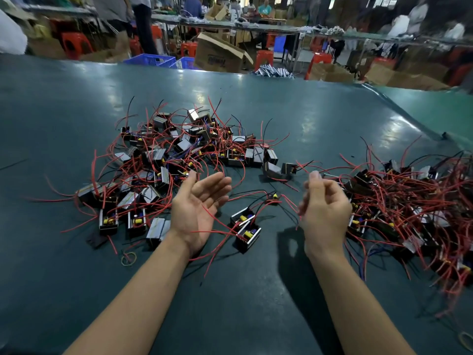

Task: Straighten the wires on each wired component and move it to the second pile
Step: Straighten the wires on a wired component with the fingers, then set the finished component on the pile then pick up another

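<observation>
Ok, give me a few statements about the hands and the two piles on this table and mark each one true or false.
1. The left hand is open, palm up, with nothing gripped. True.
2. The right hand holds a blue crate. False: its fingers are curled, and whether they pinch a thin wire cannot be told.
3. The pile on the right looks more tightly tangled than the pile on the left. True.
4. Most of the wires are green. False: most are red, with some black and blue ones.
5. Two wired components lie on the table between the hands. True.
</observation>
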